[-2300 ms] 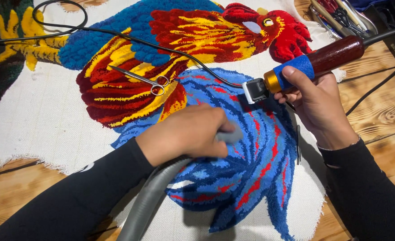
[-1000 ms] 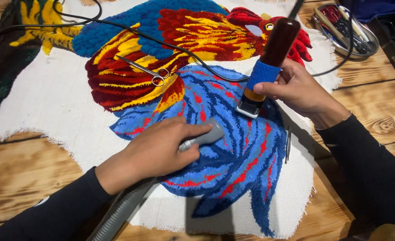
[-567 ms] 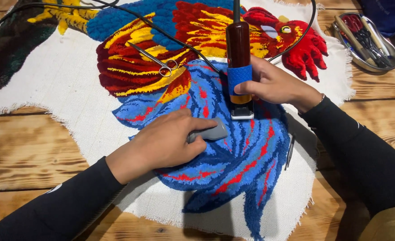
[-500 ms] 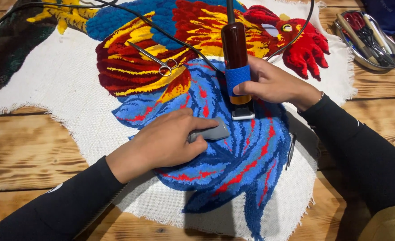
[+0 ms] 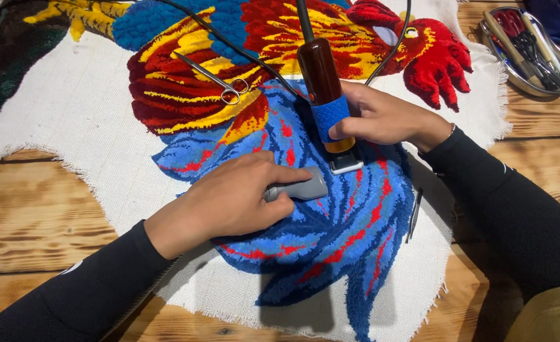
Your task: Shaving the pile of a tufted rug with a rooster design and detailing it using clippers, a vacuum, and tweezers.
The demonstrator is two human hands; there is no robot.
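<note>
Grey nozzle (image 5: 298, 188) wrapped in the left hand (image 5: 232, 199), fingers curled shut over it, tip poking out just past the fingertips and lying flat on the blue tufted pile. Just beyond, touching distance away, right hand (image 5: 384, 117) closed around the blue-taped grip of a brown-handled trimmer (image 5: 324, 95), standing near upright, white blade end pressed into the rooster rug (image 5: 330, 240). Thick pile in blue with red streaks, then red, yellow and orange farther up, on white backing cloth. Farther off, scissors (image 5: 213, 79) lying on the red and yellow feathers, metal tray (image 5: 528, 49) of tools on the wooden table (image 5: 33, 209).
</note>
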